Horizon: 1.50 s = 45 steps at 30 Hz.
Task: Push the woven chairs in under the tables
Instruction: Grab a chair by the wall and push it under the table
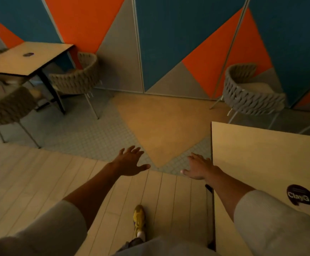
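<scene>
Legible text: one item.
Dark round sticker (302, 197) on the near right bench (261, 154) reads "ClayG", cut off beyond; sticker (28, 54) on the far bench (45, 52) unreadable.

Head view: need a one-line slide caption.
Both hands, left hand and right hand, open and empty, reaching toward a woven chair standing clear of the near table.

Dim warm light, soft wide-angle blur

We're in a café or canteen dining room: square wooden tables (26, 60), one near right carrying a round logo sticker (302, 197), woven tub chairs (250, 95) around them, bold orange-blue-grey wall panels (169, 43) behind.
</scene>
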### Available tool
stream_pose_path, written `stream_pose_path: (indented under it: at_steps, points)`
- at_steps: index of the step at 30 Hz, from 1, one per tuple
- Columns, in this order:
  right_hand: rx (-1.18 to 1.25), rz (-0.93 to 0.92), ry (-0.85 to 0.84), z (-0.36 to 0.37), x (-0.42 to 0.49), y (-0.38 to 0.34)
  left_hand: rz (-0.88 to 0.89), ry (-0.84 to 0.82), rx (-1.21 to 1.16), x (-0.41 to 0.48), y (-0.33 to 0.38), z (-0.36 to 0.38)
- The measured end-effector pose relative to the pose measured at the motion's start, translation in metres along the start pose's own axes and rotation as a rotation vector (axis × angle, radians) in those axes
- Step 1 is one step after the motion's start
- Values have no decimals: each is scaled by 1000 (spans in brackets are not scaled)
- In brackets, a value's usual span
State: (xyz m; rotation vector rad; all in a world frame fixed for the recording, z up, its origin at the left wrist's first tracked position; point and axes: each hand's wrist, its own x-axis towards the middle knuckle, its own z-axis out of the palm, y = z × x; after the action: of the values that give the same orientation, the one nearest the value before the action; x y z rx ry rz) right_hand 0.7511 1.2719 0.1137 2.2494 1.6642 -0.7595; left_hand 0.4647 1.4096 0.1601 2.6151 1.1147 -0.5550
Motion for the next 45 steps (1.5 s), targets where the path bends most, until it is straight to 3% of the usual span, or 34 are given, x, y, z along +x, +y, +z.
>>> stream_pose_path:
  at_steps: [6,10,17,26,32,37,42,45]
  points:
    - [90,149,-39,-47,82,19,159,-42,59,135,-46,-60]
    - [189,259,36,-102,131,32,265,-33,122,228,-67,-118]
    - [254,382,101,-161,192,77,412,-35,217,346,-52,-181]
    - [268,421,135,-220,302,211,427,-18,244,499,-2,-235]
    - [272,471,138,-306,374,330,380,46,262,601,31,-311]
    - [228,388,116,-352,439,384,414,67,241,684,70,-366]
    - [335,419,32,-359,492,431,463,-46,151,781,94,-392]
    - [449,489,74,-365,513,462,496,-132,122,846,92,-403]
